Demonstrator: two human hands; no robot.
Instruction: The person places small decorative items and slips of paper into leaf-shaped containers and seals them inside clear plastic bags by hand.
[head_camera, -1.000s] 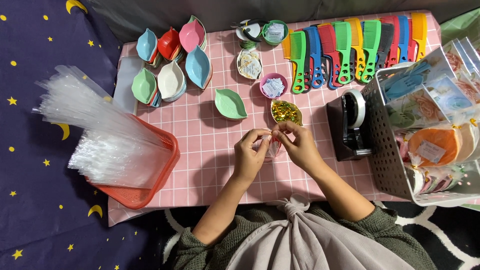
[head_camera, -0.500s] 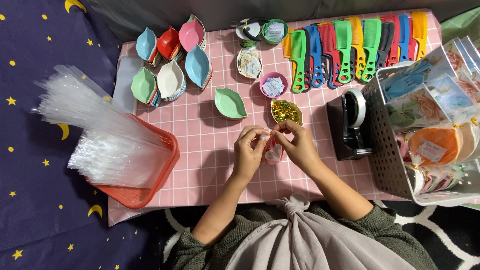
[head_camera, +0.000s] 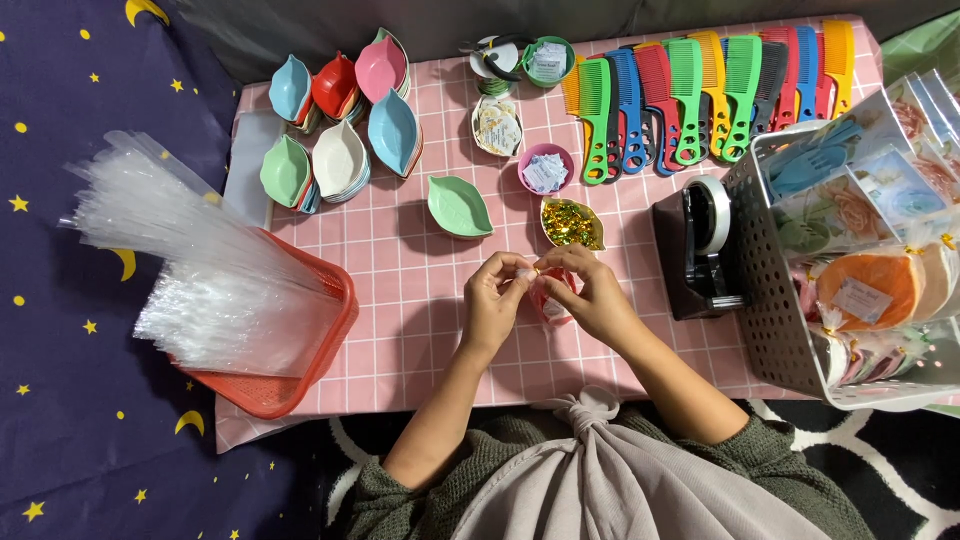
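Two hands: left hand (head_camera: 492, 300) and right hand (head_camera: 590, 295) pinch a small clear packet (head_camera: 548, 296), fingertips closed.
Packet: just below the gold-filled dish (head_camera: 570, 222).
Open room: bare pink cloth (head_camera: 400, 330) left of the dish.
Edge: tape dispenser (head_camera: 700, 245) right of it.

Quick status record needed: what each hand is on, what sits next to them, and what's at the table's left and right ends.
left hand: pinching the top of a small clear packet
right hand: pinching the same packet, grip meets the left at its top
nearest dishes: green leaf dish; dish of gold pieces
right: black tape dispenser, grey basket
left: red tray of clear bags
far edge: combs
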